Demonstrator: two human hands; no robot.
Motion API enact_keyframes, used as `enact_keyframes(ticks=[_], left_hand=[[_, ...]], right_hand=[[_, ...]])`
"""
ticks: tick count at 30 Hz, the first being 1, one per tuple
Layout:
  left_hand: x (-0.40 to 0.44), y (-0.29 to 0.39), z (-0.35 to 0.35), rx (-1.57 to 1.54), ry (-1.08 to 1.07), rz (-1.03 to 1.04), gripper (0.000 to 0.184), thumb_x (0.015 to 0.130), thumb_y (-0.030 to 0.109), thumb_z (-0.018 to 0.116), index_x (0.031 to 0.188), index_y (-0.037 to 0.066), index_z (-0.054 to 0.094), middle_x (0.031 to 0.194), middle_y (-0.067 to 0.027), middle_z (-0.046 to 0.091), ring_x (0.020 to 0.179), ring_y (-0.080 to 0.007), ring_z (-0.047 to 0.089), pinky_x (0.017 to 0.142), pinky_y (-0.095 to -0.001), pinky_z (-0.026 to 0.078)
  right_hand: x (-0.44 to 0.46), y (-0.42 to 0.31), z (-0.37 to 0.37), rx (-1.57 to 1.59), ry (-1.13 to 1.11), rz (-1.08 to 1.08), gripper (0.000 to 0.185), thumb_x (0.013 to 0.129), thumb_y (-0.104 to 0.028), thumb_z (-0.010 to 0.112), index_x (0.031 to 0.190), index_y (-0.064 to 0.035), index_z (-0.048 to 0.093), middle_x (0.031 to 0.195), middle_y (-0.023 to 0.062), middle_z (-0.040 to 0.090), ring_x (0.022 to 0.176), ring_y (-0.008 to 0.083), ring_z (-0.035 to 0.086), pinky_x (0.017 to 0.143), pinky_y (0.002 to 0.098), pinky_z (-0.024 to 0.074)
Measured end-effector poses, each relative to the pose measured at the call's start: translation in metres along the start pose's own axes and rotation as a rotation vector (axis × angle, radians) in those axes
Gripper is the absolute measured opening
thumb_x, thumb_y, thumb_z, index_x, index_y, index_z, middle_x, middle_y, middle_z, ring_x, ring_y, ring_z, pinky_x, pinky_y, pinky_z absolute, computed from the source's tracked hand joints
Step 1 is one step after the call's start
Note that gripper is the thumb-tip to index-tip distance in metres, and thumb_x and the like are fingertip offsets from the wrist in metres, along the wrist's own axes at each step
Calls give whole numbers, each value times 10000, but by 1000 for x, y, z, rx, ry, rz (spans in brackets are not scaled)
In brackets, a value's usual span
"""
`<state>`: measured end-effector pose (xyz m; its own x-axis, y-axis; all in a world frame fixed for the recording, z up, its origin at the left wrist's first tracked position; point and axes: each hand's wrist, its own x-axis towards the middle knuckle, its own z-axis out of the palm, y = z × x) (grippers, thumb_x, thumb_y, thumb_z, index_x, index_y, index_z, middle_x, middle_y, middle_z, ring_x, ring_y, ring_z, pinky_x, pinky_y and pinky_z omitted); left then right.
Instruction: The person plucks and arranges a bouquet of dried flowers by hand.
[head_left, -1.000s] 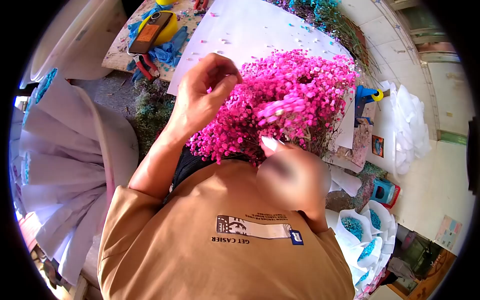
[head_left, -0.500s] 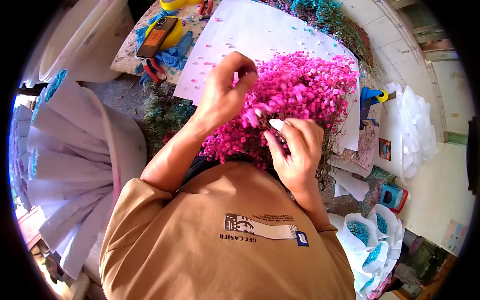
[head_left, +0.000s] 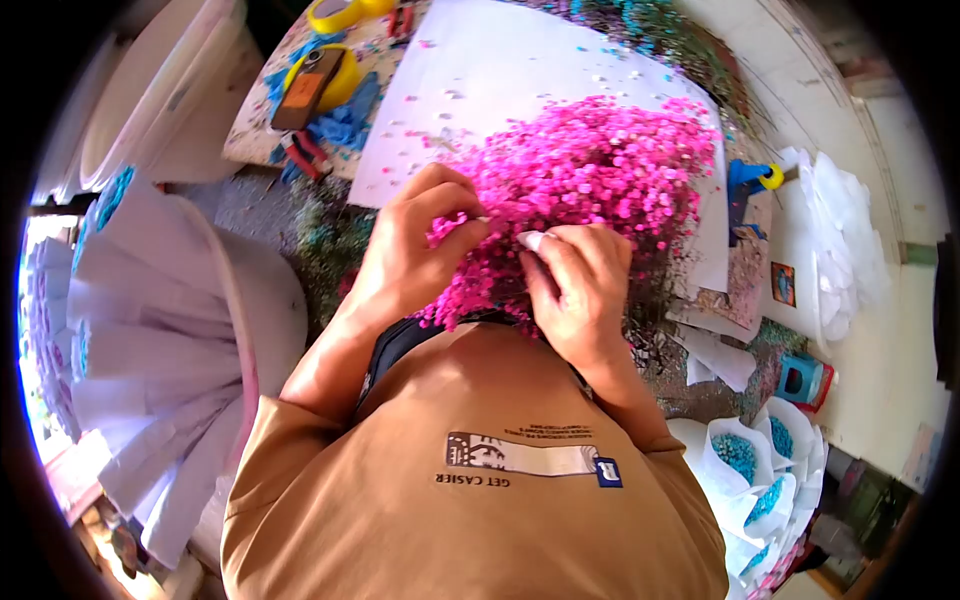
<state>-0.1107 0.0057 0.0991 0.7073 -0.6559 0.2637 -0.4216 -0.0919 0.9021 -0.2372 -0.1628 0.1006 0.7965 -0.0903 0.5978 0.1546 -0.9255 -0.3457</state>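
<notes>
A large heap of bright pink baby's breath (head_left: 600, 160) lies in front of me, its near side reaching my body. My left hand (head_left: 415, 245) is at the heap's left edge, fingers curled and thumb bent toward the index finger, with pink blossoms between them. My right hand (head_left: 585, 285) is closed in a pinch at the near middle of the heap, close to my left fingertips. A white wrapping shows on one of its fingertips. The stems in its grasp are mostly hidden. Under the flowers lies a white paper sheet (head_left: 480, 65) dotted with loose petals.
At the upper left are a phone (head_left: 310, 88) on yellow tape, red-handled pliers (head_left: 305, 155) and blue gloves (head_left: 348, 122). A bucket (head_left: 265, 290) of paper-wrapped bunches stands left. Blue flowers (head_left: 735, 457) in white wraps sit lower right, a blue tape dispenser (head_left: 742, 182) to the right.
My left hand has come down toward my body, from above the flowers to their left edge. My right hand has shifted slightly left and stays pinched. The view has tilted a little.
</notes>
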Motion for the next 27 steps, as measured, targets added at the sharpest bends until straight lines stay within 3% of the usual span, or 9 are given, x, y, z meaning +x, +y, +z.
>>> enact_keyframes(ticks=[5, 7, 9, 10, 13, 16, 19, 23, 27], left_hand=[[10, -15, -3, -404, 110, -77, 120, 874, 76, 671, 947, -19, 667, 1051, -113, 644, 906, -178, 594, 821, -293, 470], [21, -1, -9, -348, 39, -93, 135, 880, 120, 678, 937, -2, 687, 1121, -122, 659, 996, -226, 605, 903, -345, 470], [37, 9, -6, 224, 107, 189, 148, 873, 147, 700, 941, 16, 709, 1224, -126, 664, 1134, -289, 588, 1011, -407, 438], [46, 16, -2, 237, 116, 238, 151, 870, 165, 717, 946, 36, 728, 1297, -113, 658, 1236, -336, 546, 1081, -448, 392], [88, 31, 16, 90, -63, 183, 197, 901, 157, 679, 1023, 20, 750, 1303, -157, 656, 1274, -323, 562, 1111, -443, 407], [134, 12, 45, 223, -187, 186, 241, 888, 187, 718, 1045, 8, 753, 1247, -175, 680, 1177, -327, 627, 1045, -426, 477], [156, -13, 74, 277, -303, 89, 363, 835, 367, 745, 1048, 75, 781, 1113, -147, 736, 1083, -345, 676, 981, -459, 501], [154, -13, 80, 129, -233, 95, 318, 841, 281, 745, 1055, 47, 769, 1023, -159, 753, 958, -325, 717, 888, -397, 544], [146, 0, 68, -94, -107, -58, 224, 884, 157, 691, 1048, 11, 737, 981, -134, 748, 924, -209, 690, 915, -368, 530]], right_hand=[[-1, 3, -10, 103, 20, 29, 256, 749, -9, 810, 982, -80, 730, 913, 50, 661, 851, 250, 624, 827, 384, 440], [4, 7, -24, 158, 96, 27, 256, 765, 14, 799, 999, -65, 731, 954, 75, 687, 885, 255, 641, 840, 376, 462], [5, 21, -37, 123, 177, 54, 232, 822, 13, 780, 1045, -34, 732, 1007, 98, 714, 952, 251, 660, 870, 360, 495], [6, 29, -42, 56, 228, 91, 249, 830, 0, 784, 1070, -29, 725, 1023, 105, 711, 965, 261, 661, 891, 366, 498], [10, 59, -40, -97, 349, 143, 321, 843, -73, 791, 1148, -54, 692, 1053, 99, 686, 987, 297, 630, 903, 417, 455], [7, 75, -36, -173, 270, 195, 463, 820, -131, 828, 1234, -49, 637, 1117, 122, 653, 1072, 317, 603, 943, 455, 430], [6, 79, -33, -221, 213, 251, 605, 799, -150, 845, 1327, -41, 570, 1166, 145, 623, 1122, 338, 583, 968, 473, 415], [6, 88, -32, -207, 228, 288, 626, 808, -132, 831, 1356, -43, 543, 1157, 143, 625, 1115, 325, 590, 973, 468, 408], [10, 101, -31, -193, 203, 287, 577, 821, -94, 808, 1340, -51, 560, 1045, 83, 672, 1003, 270, 636, 958, 436, 413]])
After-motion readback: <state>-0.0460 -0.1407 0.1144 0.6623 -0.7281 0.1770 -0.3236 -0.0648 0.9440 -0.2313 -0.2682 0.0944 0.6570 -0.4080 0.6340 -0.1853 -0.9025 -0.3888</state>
